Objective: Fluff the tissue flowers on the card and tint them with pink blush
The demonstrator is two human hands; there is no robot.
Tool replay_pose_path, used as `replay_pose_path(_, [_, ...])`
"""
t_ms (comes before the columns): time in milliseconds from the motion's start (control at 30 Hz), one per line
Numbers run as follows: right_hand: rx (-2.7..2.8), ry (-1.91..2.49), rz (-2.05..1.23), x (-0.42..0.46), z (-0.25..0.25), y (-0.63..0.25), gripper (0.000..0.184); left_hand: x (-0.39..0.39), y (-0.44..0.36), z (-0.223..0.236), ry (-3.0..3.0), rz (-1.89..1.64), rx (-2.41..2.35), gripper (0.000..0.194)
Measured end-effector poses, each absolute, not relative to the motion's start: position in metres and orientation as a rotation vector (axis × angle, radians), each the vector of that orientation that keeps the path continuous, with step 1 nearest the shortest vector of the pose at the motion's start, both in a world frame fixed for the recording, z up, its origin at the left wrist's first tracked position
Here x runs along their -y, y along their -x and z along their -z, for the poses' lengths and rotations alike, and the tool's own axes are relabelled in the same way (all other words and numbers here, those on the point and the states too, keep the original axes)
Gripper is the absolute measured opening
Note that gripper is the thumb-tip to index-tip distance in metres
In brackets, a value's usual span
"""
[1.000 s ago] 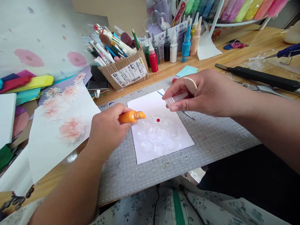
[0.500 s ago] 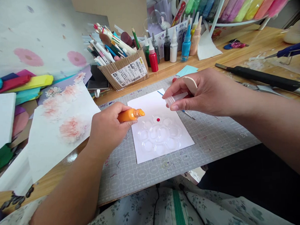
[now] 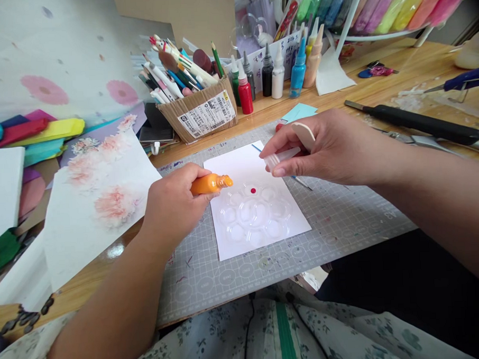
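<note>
My left hand (image 3: 177, 203) is wrapped round an orange paint bottle (image 3: 205, 184), which lies tilted with its uncapped neck pointing right. Between the thumb and fingers of my right hand (image 3: 313, 147) is a translucent nozzle cap (image 3: 280, 157). A pale flat stick with a rounded end (image 3: 304, 135) pokes up between the same hand's fingers. Below and between both hands, a clear plastic palette (image 3: 260, 213) with round wells rests on white paper (image 3: 226, 159). One far well holds a small red paint drop (image 3: 253, 190). The bottle's mouth is left of that well, not touching the palette.
A grey cutting mat (image 3: 336, 217) lies under the paper. Behind stand a cardboard box of pens and brushes (image 3: 207, 117) and several paint bottles (image 3: 244, 92). A black-handled tool (image 3: 423, 124) lies at right, a flower-printed sheet (image 3: 113, 206) at left. A thin brush (image 3: 301, 183) is partly hidden.
My left hand and the orange paint bottle have shifted very slightly to the right. My right hand stays in nearly the same place.
</note>
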State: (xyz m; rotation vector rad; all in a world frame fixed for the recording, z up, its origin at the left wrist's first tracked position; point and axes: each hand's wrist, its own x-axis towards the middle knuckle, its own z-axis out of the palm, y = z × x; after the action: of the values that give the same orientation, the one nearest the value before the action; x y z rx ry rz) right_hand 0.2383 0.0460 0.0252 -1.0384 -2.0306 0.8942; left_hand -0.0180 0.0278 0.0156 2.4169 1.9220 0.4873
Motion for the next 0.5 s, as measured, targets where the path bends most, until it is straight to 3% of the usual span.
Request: replay_pose_path(500, [2.047, 1.042, -0.901, -0.0449, -0.0261, -0.2384, 0.034, -0.0304, 0.0199, -0.0123, -2.556, -0.331, -1.918, 0.017])
